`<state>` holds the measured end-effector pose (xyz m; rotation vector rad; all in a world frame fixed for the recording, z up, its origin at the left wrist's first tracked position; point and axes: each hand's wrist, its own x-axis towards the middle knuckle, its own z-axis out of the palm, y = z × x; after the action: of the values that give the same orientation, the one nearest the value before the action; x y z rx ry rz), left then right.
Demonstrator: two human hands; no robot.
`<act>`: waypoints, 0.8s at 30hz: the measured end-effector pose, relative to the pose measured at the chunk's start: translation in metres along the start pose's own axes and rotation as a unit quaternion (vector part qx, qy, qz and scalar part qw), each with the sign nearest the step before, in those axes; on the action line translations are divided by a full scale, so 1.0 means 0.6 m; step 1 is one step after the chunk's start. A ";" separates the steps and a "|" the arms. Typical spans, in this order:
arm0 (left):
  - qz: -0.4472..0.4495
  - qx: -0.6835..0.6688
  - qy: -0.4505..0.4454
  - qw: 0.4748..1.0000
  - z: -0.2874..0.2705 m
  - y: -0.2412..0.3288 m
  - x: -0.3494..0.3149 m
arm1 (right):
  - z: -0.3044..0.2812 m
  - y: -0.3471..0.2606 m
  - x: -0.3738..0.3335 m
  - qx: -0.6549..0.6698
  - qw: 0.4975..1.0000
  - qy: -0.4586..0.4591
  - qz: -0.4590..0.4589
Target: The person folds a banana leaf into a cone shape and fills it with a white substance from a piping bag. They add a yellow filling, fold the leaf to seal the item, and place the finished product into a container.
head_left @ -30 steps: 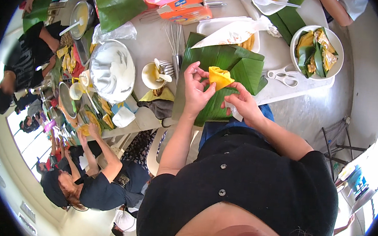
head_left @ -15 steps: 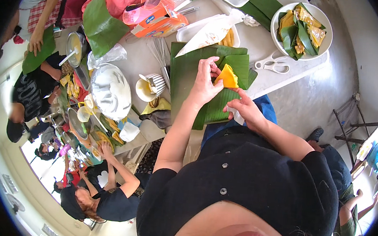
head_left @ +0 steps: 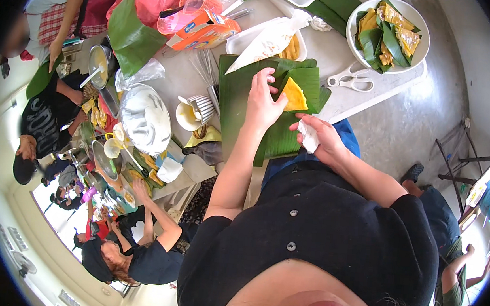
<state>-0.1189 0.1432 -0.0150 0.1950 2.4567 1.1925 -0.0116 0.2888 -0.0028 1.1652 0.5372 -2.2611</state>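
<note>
My left hand rests flat on a stack of green banana leaves, its fingertips touching a yellow wedge of food that lies on the top leaf. My right hand hovers at the near edge of the leaves, closed around a crumpled white tissue. Both forearms come up from my black buttoned top.
White scissors lie right of the leaves. A white bowl holds leaf-wrapped yellow pieces. A white tray, a striped cup, an orange carton and a covered round dish stand around. Other people work along the table at left.
The yellow piece has been laid down on the leaf under my left hand. My right hand has pulled back from it with the white tissue.
</note>
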 end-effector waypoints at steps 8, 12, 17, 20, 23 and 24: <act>-0.015 -0.058 0.002 0.998 0.005 -0.020 -0.011 | -0.019 -0.001 0.027 -0.117 0.992 0.010 -0.047; -0.032 -0.086 0.012 0.996 0.017 -0.038 -0.026 | -0.021 0.001 0.032 -0.145 0.987 0.010 -0.066; -0.024 -0.170 0.038 0.984 0.026 -0.049 -0.046 | -0.010 -0.008 0.026 -0.189 0.978 0.010 -0.090; -0.021 -0.185 0.039 0.982 0.024 -0.053 -0.064 | -0.021 -0.011 0.037 -0.233 0.967 -0.004 -0.107; -0.030 -0.276 0.044 0.960 0.022 -0.048 -0.083 | -0.017 -0.015 0.040 -0.325 0.932 -0.011 -0.161; -0.029 -0.301 0.056 0.952 0.026 -0.049 -0.090 | -0.017 -0.014 0.041 -0.349 0.920 -0.015 -0.176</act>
<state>-0.0621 0.1201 -0.0306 -0.1219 2.0446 1.8951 -0.0225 0.2946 -0.0280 0.6967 1.4897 -2.0547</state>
